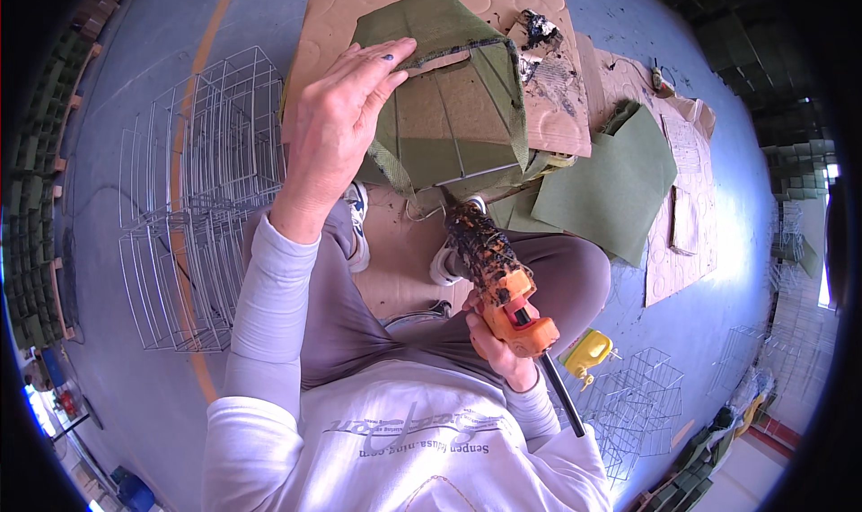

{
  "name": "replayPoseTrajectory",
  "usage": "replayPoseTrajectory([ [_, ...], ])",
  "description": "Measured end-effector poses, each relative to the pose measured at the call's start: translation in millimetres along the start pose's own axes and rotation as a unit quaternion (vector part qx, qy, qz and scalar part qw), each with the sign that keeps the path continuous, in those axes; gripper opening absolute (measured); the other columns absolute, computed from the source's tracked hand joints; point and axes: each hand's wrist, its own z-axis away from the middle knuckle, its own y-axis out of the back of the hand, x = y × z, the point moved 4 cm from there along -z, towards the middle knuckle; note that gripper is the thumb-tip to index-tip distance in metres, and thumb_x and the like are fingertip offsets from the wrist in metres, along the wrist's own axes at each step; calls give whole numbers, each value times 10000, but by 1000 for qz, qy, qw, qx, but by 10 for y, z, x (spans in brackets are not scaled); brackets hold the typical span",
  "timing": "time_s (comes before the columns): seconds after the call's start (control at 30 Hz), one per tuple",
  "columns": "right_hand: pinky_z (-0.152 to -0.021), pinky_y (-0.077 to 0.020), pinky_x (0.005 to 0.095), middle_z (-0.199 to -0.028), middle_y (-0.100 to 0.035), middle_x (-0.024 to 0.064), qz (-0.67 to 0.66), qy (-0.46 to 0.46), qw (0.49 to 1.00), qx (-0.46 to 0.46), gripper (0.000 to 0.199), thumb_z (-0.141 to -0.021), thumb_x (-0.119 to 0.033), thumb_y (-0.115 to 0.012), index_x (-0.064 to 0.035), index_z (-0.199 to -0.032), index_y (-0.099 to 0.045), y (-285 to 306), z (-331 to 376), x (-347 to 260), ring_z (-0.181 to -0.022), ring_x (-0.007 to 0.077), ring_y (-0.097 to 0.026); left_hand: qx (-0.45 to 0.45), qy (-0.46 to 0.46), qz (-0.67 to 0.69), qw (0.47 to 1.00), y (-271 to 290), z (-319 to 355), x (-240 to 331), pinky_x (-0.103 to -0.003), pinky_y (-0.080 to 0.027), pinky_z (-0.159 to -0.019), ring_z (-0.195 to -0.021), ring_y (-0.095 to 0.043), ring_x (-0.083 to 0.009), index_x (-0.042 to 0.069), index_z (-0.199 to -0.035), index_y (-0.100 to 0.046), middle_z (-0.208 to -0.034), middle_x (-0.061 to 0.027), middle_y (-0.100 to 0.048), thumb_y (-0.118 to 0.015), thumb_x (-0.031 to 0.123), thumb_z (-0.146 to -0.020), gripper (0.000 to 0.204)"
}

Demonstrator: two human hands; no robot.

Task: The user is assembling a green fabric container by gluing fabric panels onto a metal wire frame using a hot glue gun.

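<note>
Right hand (503, 355) grips caulking gun (514, 288); left hand (339, 108), unclenched, on green fabric (431, 20). Black sealant (476, 44) lines upper edge; lower edge looks bare.

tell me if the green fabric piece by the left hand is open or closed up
Open: the green fabric piece has a wide gap beside the left hand, with brown cardboard showing through.
</note>
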Motion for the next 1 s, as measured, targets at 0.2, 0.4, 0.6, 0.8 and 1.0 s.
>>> replayPoseTrajectory([
  [0.2,-730,-512,320,-868,-665,69,17,59,998,-8,156,-796,-30,-697,-40,-944,-649,-31,-57,-70,-789,223,-651,19,-21,18,999,-68,-50,-32,-394,-509,-948,-962,-677,-310,16,-1132,-672,-1050,-160,-701,-651,35,-878,256],
  [0.4,-730,-507,319,-878,-665,65,7,31,999,-17,111,-806,-33,-695,-49,-911,-661,-99,-39,-8,-803,215,-647,21,-5,33,999,-77,-79,-24,-372,-521,-891,-955,-684,-302,17,-1142,-672,-1051,-166,-701,-632,47,-901,246],
  [0.6,-853,-445,297,-977,-565,61,28,71,995,-66,275,-836,30,-580,-12,-1100,-516,18,-85,7,-927,155,-545,16,-24,28,999,-113,-109,-24,-352,-530,-825,-940,-685,-303,12,-1165,-663,-1052,-176,-695,-616,40,-914,256],
  [0.8,-835,-452,300,-975,-550,69,-65,-14,997,-26,289,-831,41,-576,-11,-1106,-502,65,-72,-15,-919,163,-551,-7,-29,32,999,-182,-205,-13,-354,-530,-810,-903,-678,-311,12,-1166,-658,-1022,-180,-693,-609,49,-917,256],
  [1.0,-662,-476,283,-835,-602,48,-32,67,996,55,146,-832,7,-639,-2,-975,-612,125,-129,-76,-757,136,-587,-15,-41,21,999,-280,-281,-33,-393,-542,-812,-895,-680,-322,21,-1104,-682,-990,-163,-707,-635,115,-898,231],
])
